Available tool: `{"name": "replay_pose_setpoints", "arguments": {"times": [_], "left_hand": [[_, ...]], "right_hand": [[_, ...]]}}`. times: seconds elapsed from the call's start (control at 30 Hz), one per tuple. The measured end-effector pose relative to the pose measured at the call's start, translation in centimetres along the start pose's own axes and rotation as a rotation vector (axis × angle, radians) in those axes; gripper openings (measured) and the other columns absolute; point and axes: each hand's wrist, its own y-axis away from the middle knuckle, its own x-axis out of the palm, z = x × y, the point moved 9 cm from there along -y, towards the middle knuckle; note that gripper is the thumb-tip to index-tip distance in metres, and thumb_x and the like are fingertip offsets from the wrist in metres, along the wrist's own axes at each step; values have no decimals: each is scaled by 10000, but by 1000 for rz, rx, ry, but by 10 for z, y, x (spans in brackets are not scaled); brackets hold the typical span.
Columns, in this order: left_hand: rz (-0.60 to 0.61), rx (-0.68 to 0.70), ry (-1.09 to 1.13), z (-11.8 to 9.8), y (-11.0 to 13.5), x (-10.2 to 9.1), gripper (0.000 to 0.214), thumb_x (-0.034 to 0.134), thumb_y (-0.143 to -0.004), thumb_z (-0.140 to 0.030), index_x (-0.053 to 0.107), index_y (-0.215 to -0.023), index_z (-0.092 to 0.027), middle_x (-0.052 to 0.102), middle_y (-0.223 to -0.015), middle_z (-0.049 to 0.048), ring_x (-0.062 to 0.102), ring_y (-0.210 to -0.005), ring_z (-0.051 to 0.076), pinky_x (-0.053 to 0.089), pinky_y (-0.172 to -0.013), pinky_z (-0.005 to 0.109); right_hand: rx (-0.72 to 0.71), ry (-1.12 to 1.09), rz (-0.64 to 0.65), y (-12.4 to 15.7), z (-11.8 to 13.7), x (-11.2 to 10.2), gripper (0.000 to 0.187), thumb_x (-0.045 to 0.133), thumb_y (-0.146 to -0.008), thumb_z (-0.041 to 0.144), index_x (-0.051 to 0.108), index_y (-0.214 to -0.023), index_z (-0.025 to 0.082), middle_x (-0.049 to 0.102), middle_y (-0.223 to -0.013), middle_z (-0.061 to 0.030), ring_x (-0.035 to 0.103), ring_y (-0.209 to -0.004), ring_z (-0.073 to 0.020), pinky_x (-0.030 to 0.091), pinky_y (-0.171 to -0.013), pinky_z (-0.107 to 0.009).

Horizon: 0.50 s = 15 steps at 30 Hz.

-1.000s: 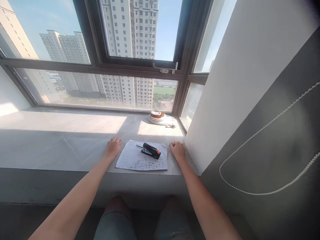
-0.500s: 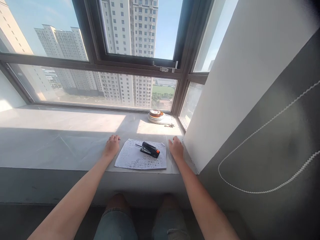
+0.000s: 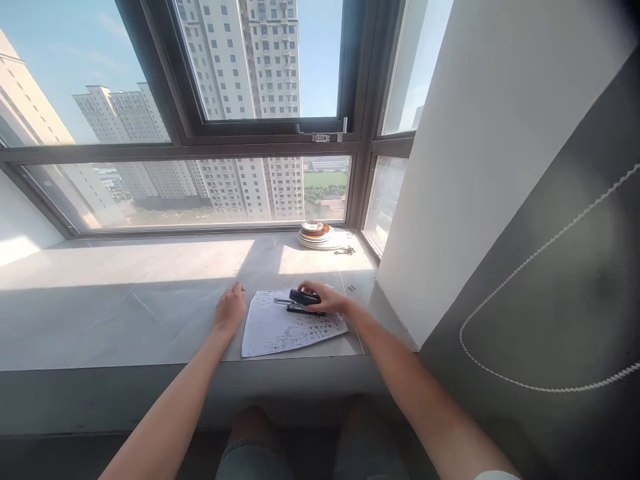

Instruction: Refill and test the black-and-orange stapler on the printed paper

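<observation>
A black stapler [image 3: 296,308] lies on sheets of paper [image 3: 280,337] covered with handwriting, on the window sill. Its top arm is raised, and a metal rail sticks out to the left between the arm and the base. My right hand [image 3: 323,298] grips the stapler from the right, fingers over the top arm and thumb lower down. Left of the paper, my left hand [image 3: 231,308] rests on the sill with curled fingers. A small dark bit shows at its fingertips, too small to name.
Near the window, a stack of round coils or dishes [image 3: 316,235], white and brown, stands on the sill [image 3: 125,320]. Small keys or metal bits [image 3: 345,251] lie beside it. Little pieces [image 3: 351,288] lie right of my right hand. A beaded cord [image 3: 500,293] hangs at the right wall.
My right hand has moved left from the sill onto the stapler and taken hold of it. The paper now lies at a different angle. My left hand stays beside the paper; the view has shifted.
</observation>
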Motion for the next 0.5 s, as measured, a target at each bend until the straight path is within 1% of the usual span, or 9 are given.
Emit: {"name": "replay_pose_setpoints", "arguments": {"times": [0.07,0.13,0.23,0.33,0.4,0.43,0.5], "left_hand": [[6,-2,-9,-1,-1,0,229,360,-1018,-198,581,-1077,-196,709,-990,157,693,-955,322,493,-774,386],[9,-10,-6,0,-1,1,219,368,-1020,-206,581,-1074,-199,706,-986,151,692,-943,320,489,-760,381],[6,-11,1,4,-1,5,215,380,-1024,-215,585,-1085,-203,701,-990,138,685,-943,314,484,-755,375],[-8,11,12,8,-1,8,222,401,-1029,-233,605,-1114,-211,700,-1022,127,673,-973,306,485,-767,366],[-60,30,54,5,-4,4,262,386,-1038,-233,622,-1148,-205,698,-1070,128,661,-1010,301,493,-802,369],[-101,42,94,1,-7,-1,291,370,-1044,-230,628,-1173,-197,695,-1095,129,655,-1026,296,497,-825,373],[-189,94,206,-18,-17,-8,346,341,-1060,-232,635,-1236,-183,688,-1119,127,644,-1038,281,503,-870,376]], "right_hand": [[-4,-8,27,-14,-6,-6,475,800,-785,326,674,-1237,253,755,-1088,-22,702,-953,-210,536,-863,-308],[-20,-4,24,-26,-11,-10,462,805,-766,287,696,-1214,257,765,-1094,-15,715,-972,-217,545,-881,-317],[-65,0,-51,-37,-16,-11,420,766,-806,253,693,-1220,239,763,-1131,-25,717,-1017,-223,554,-909,-332],[-98,17,-151,-41,-22,-10,418,743,-837,232,680,-1250,222,751,-1187,-55,709,-1064,-231,548,-953,-356],[-101,47,-216,-42,-28,-12,434,747,-836,231,676,-1264,225,741,-1218,-67,700,-1090,-235,538,-982,-369],[-99,64,-246,-42,-30,-15,436,745,-838,231,675,-1268,226,738,-1228,-70,695,-1101,-237,531,-994,-374],[-96,97,-297,-42,-35,-20,431,737,-842,227,676,-1269,227,734,-1235,-73,687,-1115,-243,523,-1004,-383]]}}
